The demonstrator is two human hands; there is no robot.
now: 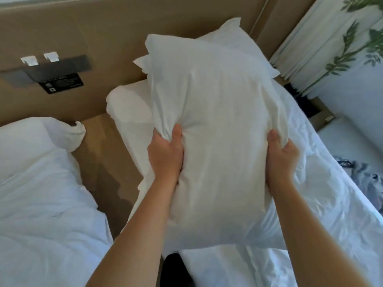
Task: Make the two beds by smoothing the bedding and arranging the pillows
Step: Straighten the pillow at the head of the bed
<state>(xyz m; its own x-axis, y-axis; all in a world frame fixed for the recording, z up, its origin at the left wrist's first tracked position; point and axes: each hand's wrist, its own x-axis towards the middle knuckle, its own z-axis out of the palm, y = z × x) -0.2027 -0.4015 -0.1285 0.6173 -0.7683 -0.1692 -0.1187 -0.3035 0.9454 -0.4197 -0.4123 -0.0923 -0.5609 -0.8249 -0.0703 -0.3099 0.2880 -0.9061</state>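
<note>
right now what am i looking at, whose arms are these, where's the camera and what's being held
There is no machine here: these are a person's two bare arms. The single picture comes from a camera worn on their head, looking forward and down. The left hand and right hand each grip one side of a white pillow, held over the wrinkled bed on the right. Behind it another pillow leans on the brown headboard. A second bed lies to the left, across a narrow gap. A curtain hangs at the far right.
</note>
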